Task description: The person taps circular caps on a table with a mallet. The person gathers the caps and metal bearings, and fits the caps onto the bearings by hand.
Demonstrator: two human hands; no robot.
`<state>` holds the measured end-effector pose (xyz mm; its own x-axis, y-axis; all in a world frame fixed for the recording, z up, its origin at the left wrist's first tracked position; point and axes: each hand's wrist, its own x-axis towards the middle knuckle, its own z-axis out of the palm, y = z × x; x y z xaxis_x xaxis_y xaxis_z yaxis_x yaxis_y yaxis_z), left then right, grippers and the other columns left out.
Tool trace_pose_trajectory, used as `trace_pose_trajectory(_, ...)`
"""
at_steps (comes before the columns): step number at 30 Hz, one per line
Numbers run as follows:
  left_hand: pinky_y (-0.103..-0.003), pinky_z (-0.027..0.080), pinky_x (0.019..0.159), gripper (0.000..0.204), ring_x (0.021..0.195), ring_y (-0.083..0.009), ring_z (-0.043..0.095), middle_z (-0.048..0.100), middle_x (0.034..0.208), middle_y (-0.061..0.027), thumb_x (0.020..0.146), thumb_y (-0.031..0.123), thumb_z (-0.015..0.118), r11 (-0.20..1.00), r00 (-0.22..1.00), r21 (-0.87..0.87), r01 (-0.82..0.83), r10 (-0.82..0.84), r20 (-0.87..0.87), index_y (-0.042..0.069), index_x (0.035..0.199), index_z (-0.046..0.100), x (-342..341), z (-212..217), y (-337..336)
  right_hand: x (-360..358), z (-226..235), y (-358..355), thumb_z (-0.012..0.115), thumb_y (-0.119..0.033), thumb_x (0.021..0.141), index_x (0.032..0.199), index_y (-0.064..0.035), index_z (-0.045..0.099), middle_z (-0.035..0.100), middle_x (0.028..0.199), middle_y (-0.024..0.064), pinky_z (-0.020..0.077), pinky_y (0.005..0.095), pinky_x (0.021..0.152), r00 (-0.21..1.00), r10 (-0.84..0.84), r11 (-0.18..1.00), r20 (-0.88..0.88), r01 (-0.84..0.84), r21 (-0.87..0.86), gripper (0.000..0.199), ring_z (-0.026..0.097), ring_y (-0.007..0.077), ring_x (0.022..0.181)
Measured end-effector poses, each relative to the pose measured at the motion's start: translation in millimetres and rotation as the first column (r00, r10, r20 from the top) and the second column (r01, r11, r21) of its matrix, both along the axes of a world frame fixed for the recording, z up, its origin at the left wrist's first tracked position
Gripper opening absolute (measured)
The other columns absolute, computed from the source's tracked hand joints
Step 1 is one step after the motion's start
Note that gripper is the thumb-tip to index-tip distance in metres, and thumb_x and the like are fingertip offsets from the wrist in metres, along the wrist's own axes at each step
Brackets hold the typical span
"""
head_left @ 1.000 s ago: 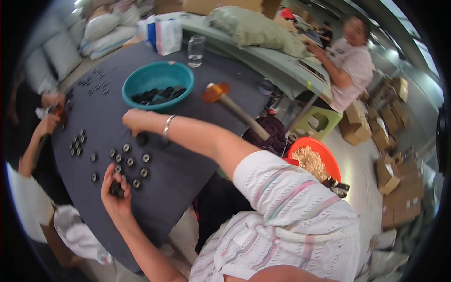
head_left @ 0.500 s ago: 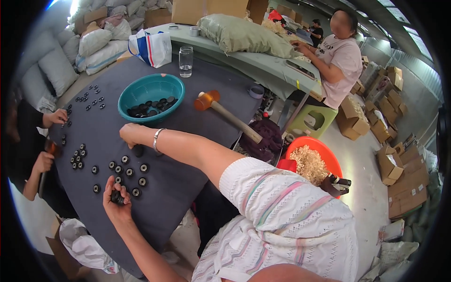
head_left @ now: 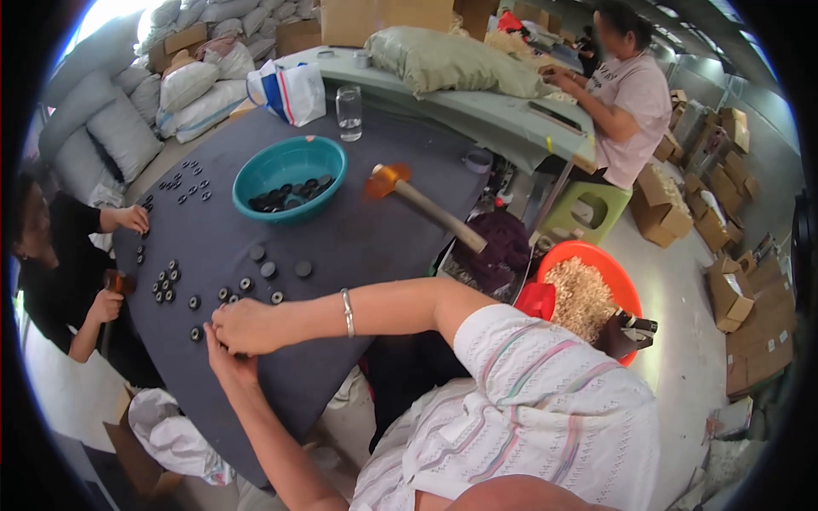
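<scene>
My right hand [head_left: 251, 328], a silver bangle at its wrist, is closed with bent fingers against my left hand [head_left: 228, 362], over the near part of the dark cloth-covered table [head_left: 341, 221]. A black round piece sits in my left hand, mostly hidden behind the right. Just beyond my hands lie several black wheels with pale centres, one wheel [head_left: 247, 283] among them and another wheel [head_left: 196, 333] to the left. Three plain black discs [head_left: 302, 268] lie farther off. My right forearm passes over the table's near edge.
A teal basin [head_left: 290, 217] holds black discs. Right of it rests an orange-headed mallet [head_left: 426, 204]; a glass jar [head_left: 348, 115] stands behind. A co-worker's hand [head_left: 106, 305] grips another mallet at left. An orange-red tub [head_left: 630, 294] with pale shavings is at right.
My right hand has drawn back from near the basin to meet my left hand, uncovering the plain discs. The whole view has shifted slightly right.
</scene>
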<state>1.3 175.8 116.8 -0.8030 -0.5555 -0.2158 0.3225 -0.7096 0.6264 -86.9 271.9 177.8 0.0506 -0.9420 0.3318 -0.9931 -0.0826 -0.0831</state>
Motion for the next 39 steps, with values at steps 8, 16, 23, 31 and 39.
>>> trace_pose_trajectory(8, -0.036, 0.049, 0.058, 0.062, 0.076, -0.0213, 0.064, 0.059, 0.118, -0.0084, 0.098, 0.061, 0.046, 0.938, 0.979, -0.337, 0.082, -0.014, 0.201, 0.008, 0.127, 0.057, 10.4, 13.9, 26.8, -31.1, 12.6, 5.3, 0.067, -0.015, 0.074, 0.096, -0.0046, 0.074, 0.073, 0.075, 0.0125, 0.0573, 0.0355, 0.067, 0.872, 0.054, 0.944, 0.487, -0.203, 0.258, 0.026, 0.074, 0.0223, 0.07)
trace_pose_trajectory(16, -0.029, 0.035, 0.045, 0.058, 0.055, -0.0187, 0.052, 0.055, 0.068, -0.0094, 0.108, 0.045, 0.027, 0.941, 0.962, -0.22, -0.256, 0.27, 0.032, -0.003, 0.121, 0.056, 16.9, 20.6, 4.6, -61.5, 7.2, 41.8, 0.079, -0.013, 0.072, 0.107, 0.0012, 0.066, 0.067, 0.093, 0.0154, 0.0519, 0.0392, 0.076, 0.929, -0.081, 0.975, 0.36, -0.001, 0.222, 0.041, 0.066, 0.0299, 0.085)
trace_pose_trajectory(23, -0.029, 0.036, 0.047, 0.051, 0.057, -0.0196, 0.054, 0.057, 0.07, -0.0098, 0.108, 0.039, 0.03, 0.942, 0.969, -0.244, -0.229, 0.246, 0.039, -0.004, 0.116, 0.057, 15.8, 19.1, 6.1, -55.6, -20.3, 37.1, 0.076, -0.006, 0.075, 0.115, 0.0005, 0.065, 0.064, 0.105, 0.0154, 0.0514, 0.0412, 0.084, 0.955, -0.143, 0.929, 0.261, 0.038, 0.367, 0.042, 0.064, 0.0317, 0.092)
trace_pose_trajectory(31, -0.03, 0.036, 0.047, 0.047, 0.057, -0.0201, 0.055, 0.059, 0.071, -0.0102, 0.107, 0.036, 0.034, 0.945, 0.971, -0.24, -0.221, 0.236, 0.033, -0.003, 0.111, 0.06, 15.1, 14.3, 2.5, -50.9, -21.5, 24.0, 0.077, -0.009, 0.076, 0.114, 0.0021, 0.064, 0.064, 0.106, 0.0165, 0.0517, 0.0408, 0.086, 0.977, -0.164, 0.867, 0.139, 0.076, 0.493, 0.041, 0.065, 0.0333, 0.097)
trace_pose_trajectory(39, -0.031, 0.039, 0.048, 0.043, 0.056, -0.0212, 0.057, 0.062, 0.073, -0.0118, 0.105, 0.034, 0.04, 0.971, 0.985, -0.166, -0.17, 0.172, -0.004, -0.004, 0.11, 0.061, 15.7, 11.7, -0.1, -44.1, -28.1, 31.3, 0.078, -0.014, 0.076, 0.099, 0.0005, 0.063, 0.063, 0.102, 0.0181, 0.0514, 0.0446, 0.085, 0.997, -0.07, 0.946, 0.043, 0.053, 0.319, 0.031, 0.063, 0.0375, 0.096)
